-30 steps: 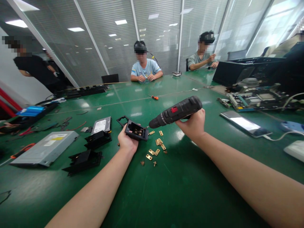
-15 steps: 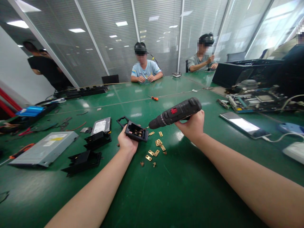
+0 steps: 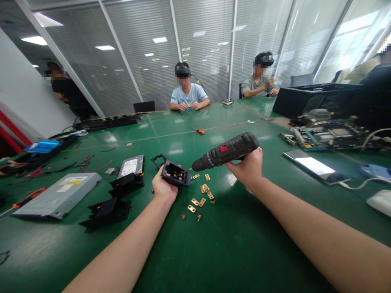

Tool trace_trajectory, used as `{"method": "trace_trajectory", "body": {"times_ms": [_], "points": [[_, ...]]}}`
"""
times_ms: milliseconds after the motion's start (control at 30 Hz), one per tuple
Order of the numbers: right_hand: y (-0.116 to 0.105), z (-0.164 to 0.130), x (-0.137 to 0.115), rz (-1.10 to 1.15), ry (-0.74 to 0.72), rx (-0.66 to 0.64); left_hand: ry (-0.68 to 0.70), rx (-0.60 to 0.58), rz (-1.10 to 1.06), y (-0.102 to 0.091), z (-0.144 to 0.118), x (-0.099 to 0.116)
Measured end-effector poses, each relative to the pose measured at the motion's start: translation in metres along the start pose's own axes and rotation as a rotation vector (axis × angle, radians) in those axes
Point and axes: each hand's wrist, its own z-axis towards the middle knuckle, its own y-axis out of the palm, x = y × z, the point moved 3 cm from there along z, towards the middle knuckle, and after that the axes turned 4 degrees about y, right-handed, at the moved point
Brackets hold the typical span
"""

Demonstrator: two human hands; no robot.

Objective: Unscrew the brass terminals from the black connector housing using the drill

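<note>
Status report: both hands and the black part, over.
Left hand grips black socket housing, tilted up off table. Right hand holds electric screwdriver, tip at the housing. Loose brass pieces on green table just beside.

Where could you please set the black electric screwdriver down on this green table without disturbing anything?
Bare green table lies between the forearms, below the brass pieces. Another patch sits between right hand and phone. It's crowded left of the left hand.

- Bright, even light from rectangular ceiling panels (image 3: 160,40) and daylight through the right-hand windows.
- Glossy green table (image 3: 214,244) shows glare patches.
- Wide-angle bending at edges; far figures soft.
</note>
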Motion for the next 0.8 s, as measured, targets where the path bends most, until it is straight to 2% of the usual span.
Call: {"method": "trace_trajectory", "body": {"times_ms": [800], "points": [[0.0013,0.0011,-0.0001,-0.015,-0.012,0.004,0.013,-0.017,-0.001,0.0003,0.0011,-0.0001]]}}
